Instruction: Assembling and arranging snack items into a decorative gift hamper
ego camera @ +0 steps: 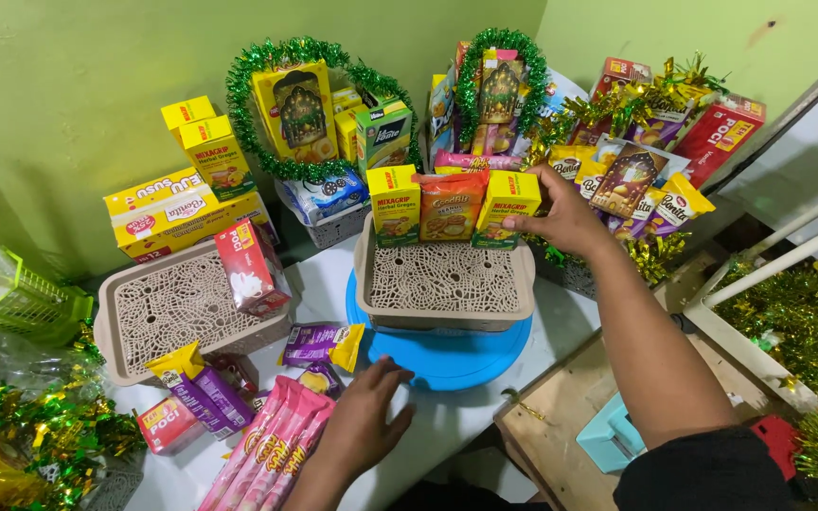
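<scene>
Pink snack sticks point(272, 445) lie nearest, long axes running diagonally away, just left of the left hand point(364, 416), which rests released on the white worktop point(447, 416). Farther off, the right hand point(560, 216) pinches a yellow box point(506, 206) standing upright at the back right of the beige basket point(444, 289) on a blue turntable point(447, 355). Tinsel-wreathed hampers point(310, 114) stand beyond against a green wall point(78, 66).

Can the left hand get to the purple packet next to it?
Probably yes. The left hand rests open on the table, and the purple packet lies just beyond its fingers with nothing between them.
</scene>
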